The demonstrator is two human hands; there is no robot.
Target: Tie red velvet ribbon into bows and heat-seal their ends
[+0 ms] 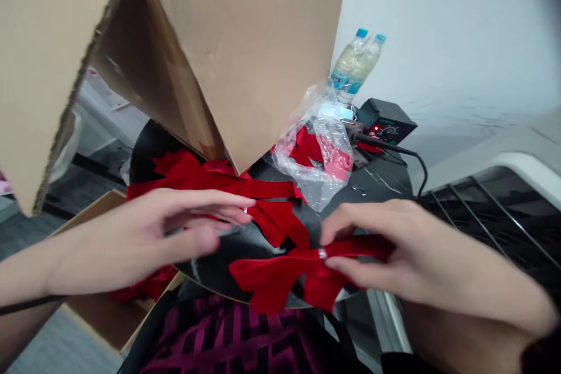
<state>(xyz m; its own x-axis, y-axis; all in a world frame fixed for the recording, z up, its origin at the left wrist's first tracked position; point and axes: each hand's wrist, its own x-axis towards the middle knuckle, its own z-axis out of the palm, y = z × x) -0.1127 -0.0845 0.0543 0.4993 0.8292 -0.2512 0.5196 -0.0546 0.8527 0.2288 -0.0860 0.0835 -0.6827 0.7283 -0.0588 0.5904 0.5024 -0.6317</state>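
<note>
The right hand (385,257) pinches a red velvet bow (272,280) at its knot; the left hand (175,239), fingers loosely open, hovers near red ribbon (219,186) on a round black table (377,184). A hard tug could drag the ribbon off the table's edge. Beyond, a clear plastic bag (315,178) holds red cloth (304,149); a tilted cardboard box (245,58) overhangs the table.

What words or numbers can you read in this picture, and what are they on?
No words or numbers can be read for sure.
The blue labels on the two water bottles: too blurred to read.
The black soldering station: its small lit red display and its dial are too small to read.
The cardboard box and the red ribbon bow: no writing shows.
</note>
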